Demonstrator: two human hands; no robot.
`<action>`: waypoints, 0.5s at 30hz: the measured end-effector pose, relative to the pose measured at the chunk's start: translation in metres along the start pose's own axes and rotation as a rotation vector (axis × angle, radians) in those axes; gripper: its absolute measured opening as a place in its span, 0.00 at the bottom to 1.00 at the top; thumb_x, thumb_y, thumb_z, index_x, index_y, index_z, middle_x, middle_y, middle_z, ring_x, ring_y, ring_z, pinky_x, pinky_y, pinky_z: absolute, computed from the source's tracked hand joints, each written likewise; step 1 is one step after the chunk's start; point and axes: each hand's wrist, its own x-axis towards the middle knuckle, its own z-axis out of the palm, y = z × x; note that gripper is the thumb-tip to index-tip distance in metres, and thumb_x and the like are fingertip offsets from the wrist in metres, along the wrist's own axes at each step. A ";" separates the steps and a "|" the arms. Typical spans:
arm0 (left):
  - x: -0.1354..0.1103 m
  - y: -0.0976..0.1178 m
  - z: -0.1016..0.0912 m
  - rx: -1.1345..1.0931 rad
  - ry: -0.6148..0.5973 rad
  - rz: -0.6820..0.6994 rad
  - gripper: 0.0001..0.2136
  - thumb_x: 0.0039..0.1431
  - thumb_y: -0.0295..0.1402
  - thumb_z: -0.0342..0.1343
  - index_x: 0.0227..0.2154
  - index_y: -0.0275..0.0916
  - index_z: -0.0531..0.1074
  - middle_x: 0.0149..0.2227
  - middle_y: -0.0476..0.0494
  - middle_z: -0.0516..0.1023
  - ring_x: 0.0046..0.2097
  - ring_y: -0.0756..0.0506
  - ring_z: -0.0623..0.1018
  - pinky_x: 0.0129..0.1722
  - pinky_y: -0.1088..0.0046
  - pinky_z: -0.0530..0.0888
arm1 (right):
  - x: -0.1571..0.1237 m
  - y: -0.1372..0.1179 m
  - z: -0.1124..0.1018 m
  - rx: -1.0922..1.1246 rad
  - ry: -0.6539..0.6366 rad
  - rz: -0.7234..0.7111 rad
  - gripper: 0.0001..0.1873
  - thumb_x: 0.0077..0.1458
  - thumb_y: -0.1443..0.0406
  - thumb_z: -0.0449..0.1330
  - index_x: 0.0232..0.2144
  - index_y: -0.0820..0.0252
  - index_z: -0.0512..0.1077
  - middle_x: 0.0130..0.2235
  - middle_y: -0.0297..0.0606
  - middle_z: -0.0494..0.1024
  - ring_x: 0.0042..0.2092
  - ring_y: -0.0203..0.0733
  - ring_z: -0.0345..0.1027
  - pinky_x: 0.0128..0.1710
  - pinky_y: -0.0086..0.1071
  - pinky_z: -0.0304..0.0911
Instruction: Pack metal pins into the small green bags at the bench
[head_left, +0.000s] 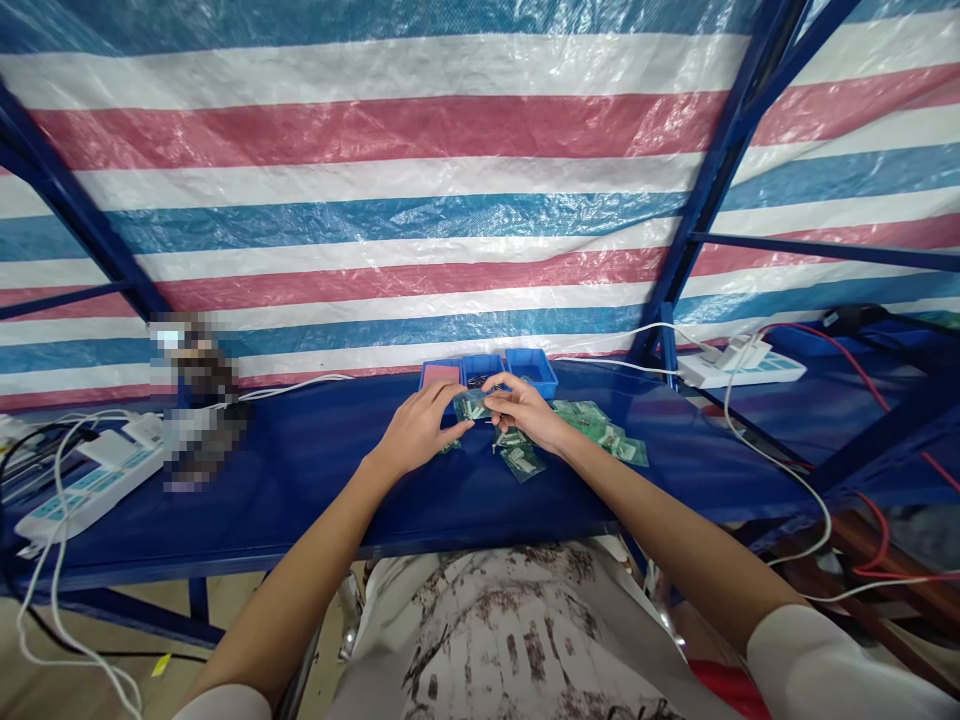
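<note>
My left hand and my right hand meet over the blue table. Together they pinch a small green circuit board by its two ends, fingers closed on it. Several more green circuit boards lie scattered on the table just right of and below my right hand. Right behind my hands stand three small blue trays in a row; the left one holds something reddish, the middle one small dark parts.
A white power strip with cables lies at the left, another white power strip at the right with white and red wires trailing off. A blurred dark object stands left of centre. A striped tarpaulin and blue frame posts back the table.
</note>
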 end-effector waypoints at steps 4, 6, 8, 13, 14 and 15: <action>0.000 -0.001 0.001 0.009 0.003 -0.012 0.22 0.74 0.48 0.56 0.63 0.44 0.67 0.62 0.36 0.76 0.61 0.34 0.79 0.59 0.54 0.78 | 0.000 0.002 -0.001 0.005 -0.015 0.016 0.19 0.56 0.50 0.73 0.43 0.54 0.80 0.29 0.32 0.75 0.31 0.39 0.72 0.28 0.30 0.68; 0.000 -0.001 0.001 0.000 0.009 -0.022 0.23 0.74 0.49 0.56 0.64 0.44 0.66 0.61 0.37 0.77 0.60 0.34 0.79 0.58 0.53 0.78 | 0.001 0.002 0.000 0.017 -0.003 0.036 0.20 0.55 0.49 0.74 0.41 0.56 0.82 0.30 0.34 0.76 0.31 0.39 0.72 0.28 0.30 0.67; -0.001 -0.001 0.001 -0.017 0.015 -0.025 0.23 0.74 0.50 0.55 0.65 0.45 0.65 0.60 0.37 0.79 0.60 0.34 0.79 0.58 0.53 0.78 | 0.001 0.001 0.001 0.032 0.018 0.057 0.21 0.54 0.49 0.74 0.41 0.57 0.82 0.30 0.35 0.77 0.31 0.38 0.71 0.27 0.30 0.66; -0.001 -0.001 -0.001 -0.034 0.011 -0.024 0.24 0.75 0.51 0.53 0.65 0.45 0.65 0.58 0.38 0.80 0.59 0.34 0.80 0.58 0.53 0.78 | -0.002 -0.005 0.003 0.065 0.015 0.076 0.22 0.52 0.48 0.76 0.39 0.58 0.82 0.31 0.36 0.78 0.31 0.37 0.70 0.28 0.29 0.67; -0.001 -0.001 -0.001 -0.036 0.009 -0.025 0.24 0.75 0.51 0.52 0.65 0.45 0.65 0.58 0.38 0.80 0.59 0.35 0.80 0.58 0.53 0.78 | -0.002 -0.006 0.003 0.068 0.012 0.079 0.22 0.52 0.48 0.76 0.40 0.58 0.82 0.31 0.35 0.77 0.31 0.37 0.70 0.28 0.29 0.67; -0.001 -0.001 -0.001 -0.039 0.005 -0.025 0.24 0.75 0.51 0.52 0.65 0.45 0.65 0.58 0.37 0.80 0.59 0.35 0.80 0.58 0.53 0.78 | -0.002 -0.006 0.003 0.070 0.011 0.079 0.22 0.52 0.48 0.76 0.40 0.58 0.82 0.30 0.35 0.77 0.31 0.37 0.70 0.28 0.29 0.66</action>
